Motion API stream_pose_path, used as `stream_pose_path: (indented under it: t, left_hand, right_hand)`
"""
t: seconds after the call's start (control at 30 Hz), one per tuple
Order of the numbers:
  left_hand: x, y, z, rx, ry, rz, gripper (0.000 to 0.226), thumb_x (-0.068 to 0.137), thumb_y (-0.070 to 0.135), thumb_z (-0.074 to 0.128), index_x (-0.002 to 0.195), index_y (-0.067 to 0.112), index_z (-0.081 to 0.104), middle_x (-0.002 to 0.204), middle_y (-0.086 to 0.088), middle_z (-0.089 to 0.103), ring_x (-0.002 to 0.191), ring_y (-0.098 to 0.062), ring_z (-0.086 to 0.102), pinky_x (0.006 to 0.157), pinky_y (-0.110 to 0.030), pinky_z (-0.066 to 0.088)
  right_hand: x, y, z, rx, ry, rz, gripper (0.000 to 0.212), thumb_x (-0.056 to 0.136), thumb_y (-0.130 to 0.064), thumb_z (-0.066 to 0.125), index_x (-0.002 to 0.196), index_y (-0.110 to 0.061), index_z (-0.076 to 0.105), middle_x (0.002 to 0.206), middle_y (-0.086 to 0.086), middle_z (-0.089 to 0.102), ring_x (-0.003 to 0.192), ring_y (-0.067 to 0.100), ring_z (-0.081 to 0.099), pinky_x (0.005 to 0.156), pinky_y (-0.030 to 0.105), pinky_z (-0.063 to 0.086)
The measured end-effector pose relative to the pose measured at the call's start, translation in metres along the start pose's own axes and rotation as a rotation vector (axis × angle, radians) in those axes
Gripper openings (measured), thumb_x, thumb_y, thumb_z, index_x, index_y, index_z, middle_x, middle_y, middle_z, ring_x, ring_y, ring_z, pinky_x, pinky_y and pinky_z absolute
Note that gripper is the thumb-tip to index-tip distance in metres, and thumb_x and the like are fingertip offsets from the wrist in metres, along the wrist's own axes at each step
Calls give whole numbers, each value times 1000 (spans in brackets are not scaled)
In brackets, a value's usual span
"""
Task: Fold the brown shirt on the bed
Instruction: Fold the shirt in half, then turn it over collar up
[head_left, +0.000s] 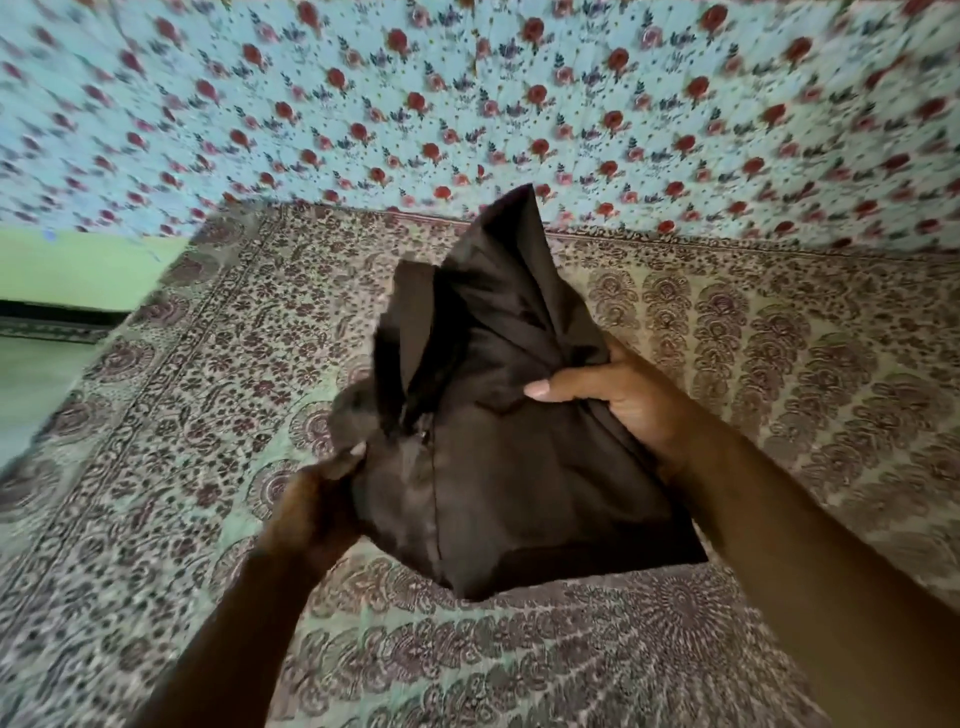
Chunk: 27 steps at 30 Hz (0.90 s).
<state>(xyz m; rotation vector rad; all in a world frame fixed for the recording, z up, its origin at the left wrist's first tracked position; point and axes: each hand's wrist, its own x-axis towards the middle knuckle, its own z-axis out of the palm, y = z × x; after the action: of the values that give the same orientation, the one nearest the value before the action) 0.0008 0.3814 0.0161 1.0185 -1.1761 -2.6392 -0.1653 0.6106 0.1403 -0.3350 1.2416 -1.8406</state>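
Between both hands hangs the brown shirt (498, 441), bunched and lifted above the bed (727, 649). Left hand (317, 504) pinches its left edge; right hand (613, 395) is closed around gathered cloth. Beyond them lies a rose-printed sheet (467, 104). Patterned bedcover spreads open all around.

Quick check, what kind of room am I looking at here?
Probably a home bedroom. A bed with a patterned printed cover fills the view, a rose-print cloth lies behind it, and both hands, left and right, hold a brown shirt over it.
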Motion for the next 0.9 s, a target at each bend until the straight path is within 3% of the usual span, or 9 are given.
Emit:
stream_pose_path:
  t: [0.07, 0.17, 0.27, 0.33, 0.47, 0.63, 0.7, 0.8, 0.9]
  left_hand:
    - [-20, 8, -27, 68, 68, 34, 37, 100, 17, 43, 117, 6, 74, 118, -15, 75, 102, -30, 75, 79, -44, 63]
    - [-51, 20, -71, 149, 212, 88, 34, 99, 24, 49, 119, 11, 73, 119, -12, 75, 103, -27, 75, 83, -45, 58]
    - [-84, 27, -120, 179, 357, 164, 30, 99, 22, 57, 122, 7, 69, 115, -15, 76, 98, -26, 76, 76, -38, 64]
    - [-111, 30, -151, 224, 451, 176, 21, 100, 19, 57, 110, 7, 72, 101, -13, 79, 84, -23, 78, 66, -33, 64]
    - [-153, 39, -205, 362, 544, 229, 23, 101, 14, 58, 85, 9, 74, 76, -9, 78, 61, -15, 75, 52, -25, 59]
    - [-184, 68, -289, 689, 673, 432, 30, 98, 18, 66, 69, 10, 70, 57, 3, 69, 50, -6, 59, 52, -22, 47]
    - [-195, 85, -317, 909, 668, 497, 35, 100, 20, 63, 67, 9, 64, 55, 2, 62, 52, -11, 53, 51, -28, 41]
    - [-212, 121, -362, 1221, 646, 564, 36, 100, 35, 57, 74, 10, 60, 64, -8, 61, 61, -23, 54, 61, -39, 41]
    - [-216, 148, -393, 1275, 586, 573, 26, 102, 28, 56, 81, 13, 62, 70, -8, 62, 71, -28, 57, 65, -37, 38]
  right_hand:
    - [-4, 19, 11, 34, -7, 14, 54, 80, 14, 57, 132, 3, 60, 119, 24, 71, 103, 40, 72, 91, 48, 59]
    - [-6, 60, 32, 94, 12, 72, 49, 80, 7, 57, 129, 4, 63, 110, 19, 75, 95, 34, 75, 84, 42, 62]
    - [-7, 105, 58, 183, 38, 196, 27, 85, -2, 55, 96, -4, 79, 89, 13, 79, 76, 24, 77, 64, 29, 61]
    - [-7, 137, 80, 187, 98, 236, 22, 82, -8, 60, 78, -8, 82, 84, 10, 79, 73, 21, 77, 60, 24, 59]
    - [-11, 193, 126, 176, 200, 302, 29, 75, -15, 67, 99, -5, 80, 101, 14, 78, 83, 25, 77, 65, 30, 61]
    - [-14, 249, 200, 184, 313, 367, 25, 88, -23, 62, 86, -10, 84, 105, 14, 78, 84, 26, 78, 80, 36, 55]
    - [-16, 267, 229, 205, 348, 389, 32, 93, -24, 58, 81, -9, 84, 96, 13, 79, 77, 26, 78, 69, 35, 62]
    - [-21, 296, 281, 205, 409, 422, 32, 88, -29, 61, 103, -8, 81, 108, 16, 77, 88, 31, 76, 84, 44, 61]
    - [-23, 324, 317, 222, 439, 420, 32, 93, -30, 59, 95, -10, 83, 105, 15, 78, 82, 32, 77, 80, 45, 58]
